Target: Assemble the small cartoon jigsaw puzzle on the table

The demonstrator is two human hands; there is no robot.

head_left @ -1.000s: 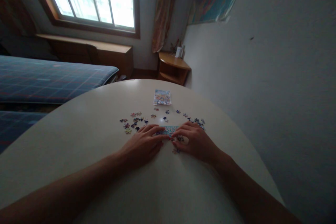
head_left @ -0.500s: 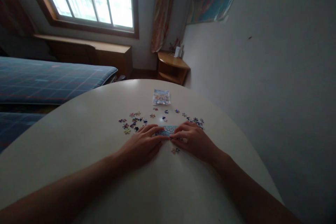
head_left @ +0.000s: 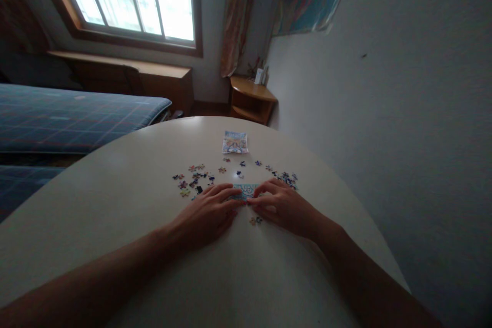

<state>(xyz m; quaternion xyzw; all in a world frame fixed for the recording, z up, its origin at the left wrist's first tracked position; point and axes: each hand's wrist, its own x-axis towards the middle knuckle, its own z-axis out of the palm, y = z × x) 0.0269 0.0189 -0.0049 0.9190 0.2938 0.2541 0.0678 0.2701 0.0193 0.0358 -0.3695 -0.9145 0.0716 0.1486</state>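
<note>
A light-blue joined section of jigsaw puzzle (head_left: 247,192) lies on the white round table (head_left: 126,205) between my hands. My left hand (head_left: 216,207) rests over its left end, fingers stretched out and fingertips along its lower edge. My right hand (head_left: 277,202) is bent over the right end. Its thumb and forefinger come together at the near edge on a small dark puzzle piece, mostly covered by the fingertips. Just below the right hand lie a couple of loose pieces (head_left: 255,221).
Loose puzzle pieces lie in a left cluster (head_left: 194,180) and a right cluster (head_left: 286,178), with several scattered between. A printed picture sheet (head_left: 235,142) lies farther back. Beyond the table are a plaid mattress (head_left: 77,118), a corner shelf (head_left: 253,89) and a wall on the right.
Both hands stay at the puzzle's near edge with only slight finger shifts. The whole view has moved a little; the loose pieces lie as before.
</note>
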